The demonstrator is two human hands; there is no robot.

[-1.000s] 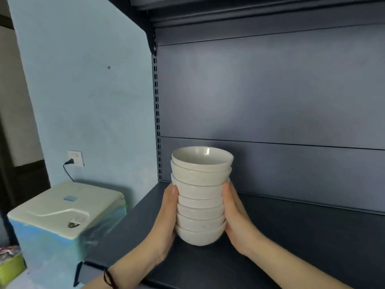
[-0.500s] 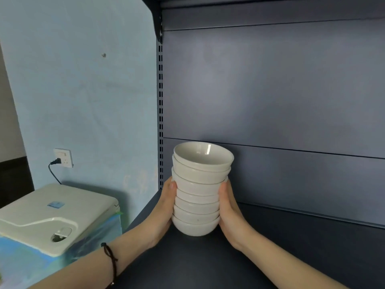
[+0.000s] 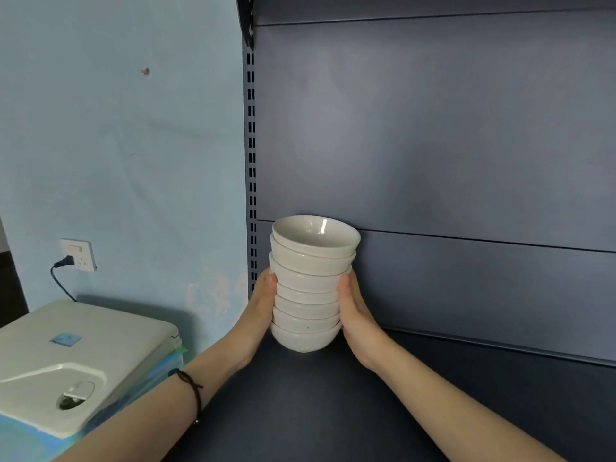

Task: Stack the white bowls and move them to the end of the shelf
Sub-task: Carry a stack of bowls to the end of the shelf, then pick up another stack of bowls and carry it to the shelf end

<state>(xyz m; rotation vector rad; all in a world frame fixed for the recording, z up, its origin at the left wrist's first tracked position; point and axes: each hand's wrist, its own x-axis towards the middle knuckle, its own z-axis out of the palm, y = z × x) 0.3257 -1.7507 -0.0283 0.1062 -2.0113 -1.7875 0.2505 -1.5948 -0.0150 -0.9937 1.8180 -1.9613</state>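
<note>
Standing upright on the dark shelf (image 3: 333,411), a stack of bowls (image 3: 310,285), white and nested one in another, sits just to the right of the slotted post (image 3: 251,161) at the shelf's left end. Whether the lowest bowl rests on the board or clears it cannot be told. The left hand (image 3: 258,308) fills the gap between the post and the stack, clasping the lower bowls with its thumb (image 3: 268,280) laid against their near side. The right hand (image 3: 356,315) clasps the same bowls on the side away from the post, thumb up against the rims. The other fingers of both hands pass behind the stack and are hidden. A dark band (image 3: 191,391) circles the left wrist, below the post. The grey back panel (image 3: 433,145) runs off to the right of the post. Left of the post lies a pale blue wall (image 3: 116,145) with a socket (image 3: 78,255) and a black cord (image 3: 60,281) plugged into it. Lower and left of the post stands a white machine (image 3: 66,355).
</note>
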